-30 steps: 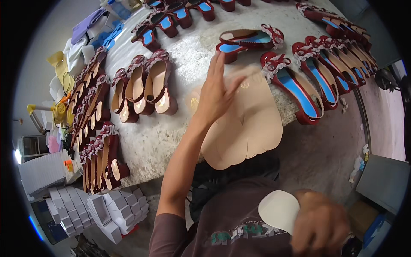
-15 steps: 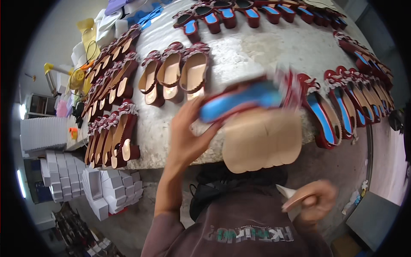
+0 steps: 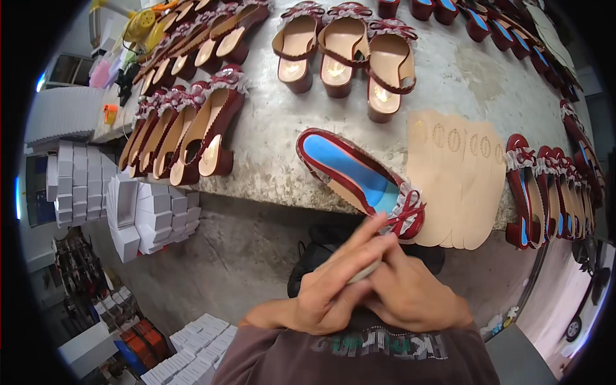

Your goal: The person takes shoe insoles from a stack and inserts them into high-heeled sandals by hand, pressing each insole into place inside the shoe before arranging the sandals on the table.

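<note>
Just off the table's front edge, my left hand [image 3: 333, 282] and my right hand [image 3: 416, 285] are pressed together around an insole [image 3: 364, 272]. Only its thin pale edge shows; the fingers hide the rest. Past my fingertips a dark red shoe [image 3: 350, 168] lies on the table with its blue inside facing up and its toe toward me. The toe carries a red bow and grey-white frill. Right beside it, beige insoles [image 3: 455, 192] are spread in an overlapping fan that hangs slightly over the edge.
Three finished shoes [image 3: 337, 54] with beige linings stand farther back. More shoes line the left side [image 3: 208, 128] and the right side [image 3: 529, 192] of the concrete table [image 3: 269, 163]. White boxes [image 3: 151, 218] are stacked beneath on the left.
My left hand has put the shoe down on the table and let go of it. Both hands have come together around the insole that my right hand held. The view has swung left and down.
</note>
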`<state>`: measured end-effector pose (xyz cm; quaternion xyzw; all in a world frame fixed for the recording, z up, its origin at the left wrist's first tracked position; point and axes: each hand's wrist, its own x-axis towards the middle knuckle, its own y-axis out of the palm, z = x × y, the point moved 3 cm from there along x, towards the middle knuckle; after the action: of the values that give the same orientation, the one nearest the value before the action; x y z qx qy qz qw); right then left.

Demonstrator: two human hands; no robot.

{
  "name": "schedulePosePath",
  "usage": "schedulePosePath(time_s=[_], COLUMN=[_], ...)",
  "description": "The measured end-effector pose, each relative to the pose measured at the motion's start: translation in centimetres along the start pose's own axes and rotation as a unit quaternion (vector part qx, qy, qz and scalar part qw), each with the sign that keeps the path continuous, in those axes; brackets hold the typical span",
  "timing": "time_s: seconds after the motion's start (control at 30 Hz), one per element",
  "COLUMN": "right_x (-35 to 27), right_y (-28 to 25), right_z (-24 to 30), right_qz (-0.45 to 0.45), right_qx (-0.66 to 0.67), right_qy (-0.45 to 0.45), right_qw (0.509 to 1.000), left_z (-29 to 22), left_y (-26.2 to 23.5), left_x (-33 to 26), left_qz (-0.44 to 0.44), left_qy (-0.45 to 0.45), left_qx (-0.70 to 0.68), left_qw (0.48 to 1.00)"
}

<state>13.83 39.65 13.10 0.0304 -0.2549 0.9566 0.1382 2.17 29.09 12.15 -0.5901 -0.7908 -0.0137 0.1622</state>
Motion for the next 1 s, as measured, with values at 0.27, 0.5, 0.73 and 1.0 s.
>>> schedulePosePath(time_s=[0.27, 0.5, 0.73, 1.0], right_x=[-1.2, -5.1, -7.0, 1.2], right_y=[2.5, 0.3, -3.5, 0.1], right_z=[-1.3, -2.3, -3.5, -6.0], right_qz=[-0.213, -0.217, -0.205, -0.156], right_qx=[-0.274, -0.08, -0.128, -0.141], right_qy=[-0.074, 0.077, 0.169, 0.095], right_qw=[0.935, 0.97, 0.955, 0.973], left_z=[0.3, 5.3, 14.3, 15.6], left_y=[1.0, -4.3, -5.9, -5.1], left_x=[-0.5, 2.8, 7.3, 7.4], left_qz=[-0.355, -0.416, -0.077, -0.077], left_qy=[0.045, 0.114, -0.133, -0.177], left_qx=[-0.307, -0.065, -0.003, -0.26], left_qw=[0.882, 0.9, 0.988, 0.946])
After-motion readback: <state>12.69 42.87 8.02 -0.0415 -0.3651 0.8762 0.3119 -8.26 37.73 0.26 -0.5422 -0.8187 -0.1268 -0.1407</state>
